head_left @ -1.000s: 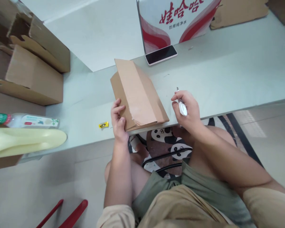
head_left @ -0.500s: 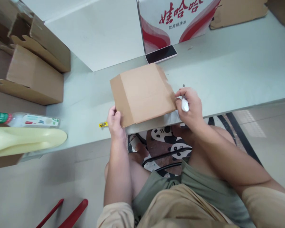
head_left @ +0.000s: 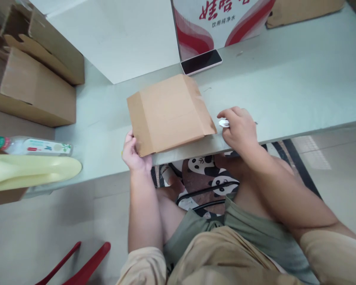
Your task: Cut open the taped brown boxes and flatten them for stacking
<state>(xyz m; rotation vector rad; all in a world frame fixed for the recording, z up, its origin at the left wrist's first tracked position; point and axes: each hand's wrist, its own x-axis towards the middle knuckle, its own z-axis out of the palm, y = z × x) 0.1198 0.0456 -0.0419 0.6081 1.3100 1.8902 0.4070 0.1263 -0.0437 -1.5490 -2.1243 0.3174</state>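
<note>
A piece of brown folded cardboard (head_left: 172,113) lies tilted over the table's near edge, its side flaps creased. My left hand (head_left: 134,152) grips its lower left corner, the thumb and fingers closed at the edge. A sliver of something yellow shows beside those fingers, mostly hidden. Off the cardboard's right edge, my right hand (head_left: 240,124) is closed around a slim white utility knife (head_left: 224,123). Its white end points left and a thin dark tip sticks out on the right. The right hand does not touch the cardboard.
A phone (head_left: 201,62) lies before a white and red carton (head_left: 222,27) and a large white box (head_left: 115,39). Brown cardboard boxes (head_left: 47,87), a plastic bottle (head_left: 32,145) and a pale yellow object (head_left: 38,170) are at the left. Red legs (head_left: 89,263) show below.
The cardboard has shifted left with my left hand. My right hand has come away from its right edge and turned the knife, so the white end now points left.
</note>
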